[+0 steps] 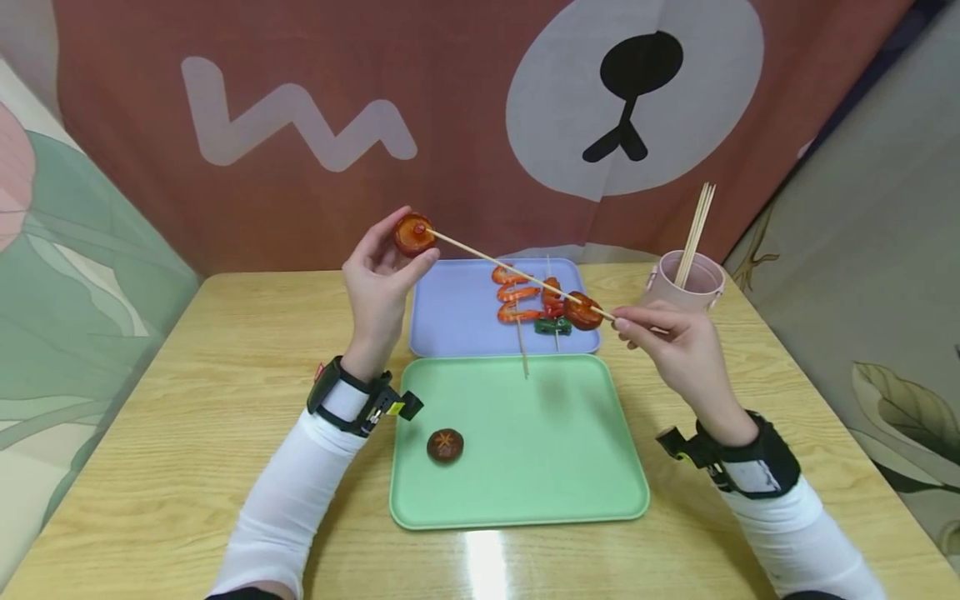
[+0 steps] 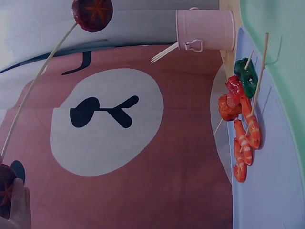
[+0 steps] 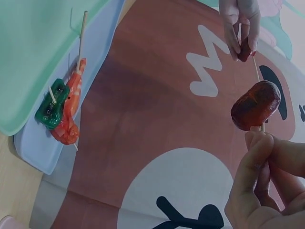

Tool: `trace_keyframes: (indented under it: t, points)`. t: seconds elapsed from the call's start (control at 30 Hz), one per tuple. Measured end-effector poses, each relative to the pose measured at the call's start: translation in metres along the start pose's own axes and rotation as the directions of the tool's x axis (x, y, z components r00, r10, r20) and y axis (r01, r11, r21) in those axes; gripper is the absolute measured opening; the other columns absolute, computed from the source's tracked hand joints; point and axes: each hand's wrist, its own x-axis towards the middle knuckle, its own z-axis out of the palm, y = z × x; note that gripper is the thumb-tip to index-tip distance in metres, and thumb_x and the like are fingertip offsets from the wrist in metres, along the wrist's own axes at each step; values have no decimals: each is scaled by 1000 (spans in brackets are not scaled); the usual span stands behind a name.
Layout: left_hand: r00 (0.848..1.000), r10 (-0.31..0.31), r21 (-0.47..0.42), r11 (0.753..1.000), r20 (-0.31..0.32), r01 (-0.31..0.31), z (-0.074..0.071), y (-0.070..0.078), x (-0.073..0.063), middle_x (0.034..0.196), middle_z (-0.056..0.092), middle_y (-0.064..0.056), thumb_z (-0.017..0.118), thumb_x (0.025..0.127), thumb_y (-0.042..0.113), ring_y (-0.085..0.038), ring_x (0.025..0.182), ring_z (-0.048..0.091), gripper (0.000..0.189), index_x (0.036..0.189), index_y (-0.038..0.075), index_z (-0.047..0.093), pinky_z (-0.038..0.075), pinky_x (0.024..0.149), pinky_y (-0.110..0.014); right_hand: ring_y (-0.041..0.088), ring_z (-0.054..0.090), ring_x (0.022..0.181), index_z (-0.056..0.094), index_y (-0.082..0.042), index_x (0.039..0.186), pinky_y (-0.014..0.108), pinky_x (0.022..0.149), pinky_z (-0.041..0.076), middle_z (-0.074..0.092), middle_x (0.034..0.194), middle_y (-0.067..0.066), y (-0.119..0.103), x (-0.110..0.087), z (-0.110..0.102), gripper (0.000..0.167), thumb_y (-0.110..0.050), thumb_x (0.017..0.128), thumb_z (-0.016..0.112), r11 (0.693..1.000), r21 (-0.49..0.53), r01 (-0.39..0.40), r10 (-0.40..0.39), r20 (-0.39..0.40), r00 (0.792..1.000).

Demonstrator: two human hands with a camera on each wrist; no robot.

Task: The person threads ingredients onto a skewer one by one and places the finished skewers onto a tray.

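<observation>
My left hand (image 1: 384, 279) grips a shiny brown shiitake mushroom (image 1: 413, 234), its underside turned towards the head camera and the tip of a bamboo skewer (image 1: 495, 261) at its stem. At the skewer's other end, my right hand (image 1: 677, 343) pinches the stick between thumb and fingers. Just ahead of those fingertips, a second shiitake mushroom (image 3: 256, 105) is threaded on the stick; the left wrist view shows a star cut on its cap (image 2: 93, 13). Both hands hold the skewer slantwise in the air, above the trays. On the green tray (image 1: 525, 442) lies a third shiitake mushroom (image 1: 446, 446).
Behind the green tray, a blue tray (image 1: 453, 308) bears a skewer of shrimp (image 1: 517, 293) and one of red and green pieces (image 1: 552, 326). A pink bucket (image 1: 701, 279) with several bare skewers (image 1: 696, 233) stands at the back right. A brown bear-print cloth (image 1: 465, 92) hangs behind.
</observation>
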Motion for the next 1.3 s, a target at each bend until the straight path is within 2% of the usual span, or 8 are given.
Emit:
trace_keyframes:
  t: [0.2, 0.5, 0.7, 1.03, 1.3]
  points:
    - [1000, 13, -2, 1000, 9, -13, 1, 1, -1, 123, 58, -16, 74, 77, -3, -25, 106, 62, 50, 124, 0, 59, 52, 91, -29, 4, 63, 69, 73, 0, 100, 16, 60, 52, 68, 81, 1, 2, 0, 0, 17, -8, 87, 68, 1000, -8, -3, 4, 21, 1000]
    - [1000, 5, 5, 1000, 4, -5, 1, 0, -2, 122, 59, -16, 74, 78, -2, -25, 105, 62, 48, 124, 1, 60, 52, 91, -28, 6, 64, 70, 73, -1, 100, 17, 61, 53, 68, 84, 7, 4, -1, 0, 19, -14, 87, 68, 999, -32, -9, 10, 27, 1000]
    - [1000, -5, -4, 1000, 2, 5, 2, 0, -3, 122, 58, -17, 74, 78, -2, -25, 105, 61, 49, 124, -1, 59, 52, 91, -27, 7, 64, 70, 73, -1, 101, 17, 61, 53, 69, 85, 7, 1, -2, 0, 17, -8, 87, 68, 999, -32, -13, 14, 30, 999]
    - [999, -38, -16, 999, 28, 38, 5, 0, -7, 124, 58, -18, 75, 77, -2, -24, 103, 62, 51, 125, -1, 58, 54, 87, -25, 12, 64, 70, 73, -1, 100, 15, 60, 52, 67, 81, -2, -1, -2, 1, 16, -7, 86, 68, 1000, -9, -19, 19, 32, 999]
    - [997, -62, -57, 996, 46, 65, 7, 0, -7, 128, 57, -17, 73, 79, -2, -25, 110, 60, 50, 126, 4, 58, 51, 93, -27, 9, 63, 68, 73, 1, 99, 17, 60, 53, 67, 82, -1, -1, -2, 3, 16, -7, 87, 68, 999, 23, -27, 27, 27, 999]
